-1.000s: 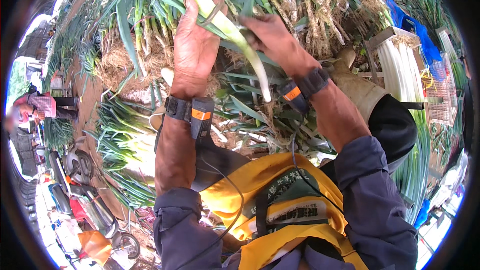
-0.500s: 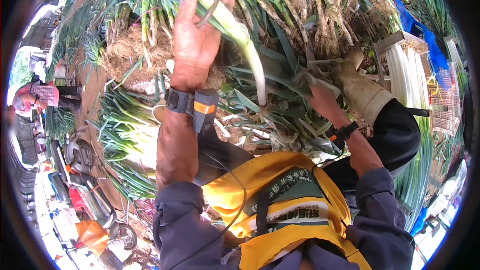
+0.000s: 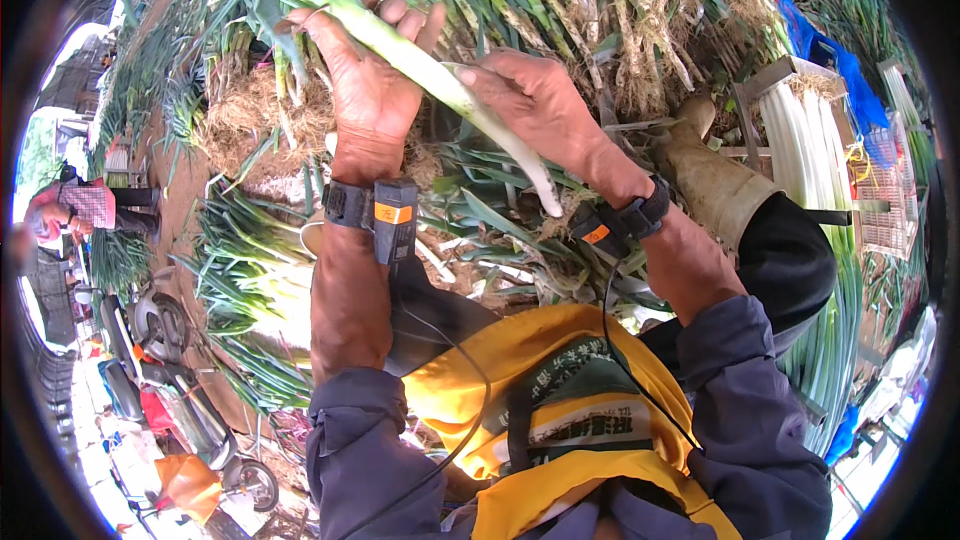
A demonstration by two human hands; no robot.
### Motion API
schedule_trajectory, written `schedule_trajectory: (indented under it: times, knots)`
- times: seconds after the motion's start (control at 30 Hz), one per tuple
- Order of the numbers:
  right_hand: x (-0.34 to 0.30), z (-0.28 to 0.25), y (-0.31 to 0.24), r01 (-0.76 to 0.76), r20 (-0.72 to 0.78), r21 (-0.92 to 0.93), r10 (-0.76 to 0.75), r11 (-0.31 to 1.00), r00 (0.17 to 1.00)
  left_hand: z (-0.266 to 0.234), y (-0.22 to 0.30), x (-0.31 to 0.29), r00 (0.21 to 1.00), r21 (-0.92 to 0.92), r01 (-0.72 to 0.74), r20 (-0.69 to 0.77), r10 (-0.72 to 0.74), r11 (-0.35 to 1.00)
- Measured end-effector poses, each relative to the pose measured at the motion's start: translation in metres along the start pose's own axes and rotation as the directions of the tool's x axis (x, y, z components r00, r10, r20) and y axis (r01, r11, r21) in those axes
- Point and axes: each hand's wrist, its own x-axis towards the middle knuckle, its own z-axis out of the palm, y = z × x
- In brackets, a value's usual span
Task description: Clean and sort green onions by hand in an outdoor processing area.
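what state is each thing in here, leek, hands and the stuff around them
leek: held slantwise, leafy end upper left, pale end lower right
left hand: cradling the leek between thumb and fingers
right hand: fingertips at the leek, grip unclear
rooted leeks: roots on, brownish
white-stemmed bundle: stems lined up side by side
blue plastic: crumpled
sleeves: rolled up

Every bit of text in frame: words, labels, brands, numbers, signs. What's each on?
Yellow apron: printed characters across its green and pale panels; not transcribed.
Orange label on the left wrist's grey box: one tiny mark, too small to read surely.
Orange label on the right wrist's box: too small to read.
No other text legible.
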Motion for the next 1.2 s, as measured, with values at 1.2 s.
schedule_trajectory:
  times: [1.2]
  knots:
    - [0.011,-0.009,0.015,-0.196,-0.091,0.084,0.204,0.977,0.975,-0.009,-0.028,0.005,0.984,0.206,-0.028,-0.167,0.063,0.978]
